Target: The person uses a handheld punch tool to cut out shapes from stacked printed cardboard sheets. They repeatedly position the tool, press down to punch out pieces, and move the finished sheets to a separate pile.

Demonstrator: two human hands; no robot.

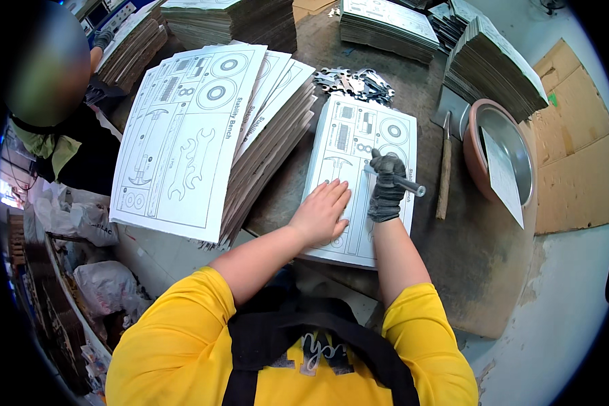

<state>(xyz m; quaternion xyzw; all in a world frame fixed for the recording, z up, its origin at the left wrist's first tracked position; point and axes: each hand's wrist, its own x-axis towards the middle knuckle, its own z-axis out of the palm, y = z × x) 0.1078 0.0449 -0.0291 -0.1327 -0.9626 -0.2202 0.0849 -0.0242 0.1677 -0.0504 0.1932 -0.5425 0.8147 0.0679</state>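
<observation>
My bare left hand (pixel 323 213) lies flat, fingers stretched out, on the top sheet of a stack of printed boards (pixel 342 139). The sheet carries line drawings of tools and discs. My right hand (pixel 387 179), in a dark grey glove, is closed around a metal rod (pixel 413 187) with a round, hollow-looking end. It rests over the same sheet, to the right of my left hand. What the rod's other end touches is mostly hidden by the glove. Just beyond the stack lies a pile of small metal wrenches (pixel 358 84).
A taller leaning stack of similar boards (pixel 176 135) stands left, with more stacks (pixel 389 30) behind. On the right are a wood-handled tool (pixel 444 169), a brownish bowl (pixel 476 145) with a white sheet (pixel 504 176), and cardboard (pixel 575 135). Another person (pixel 64 149) is at far left.
</observation>
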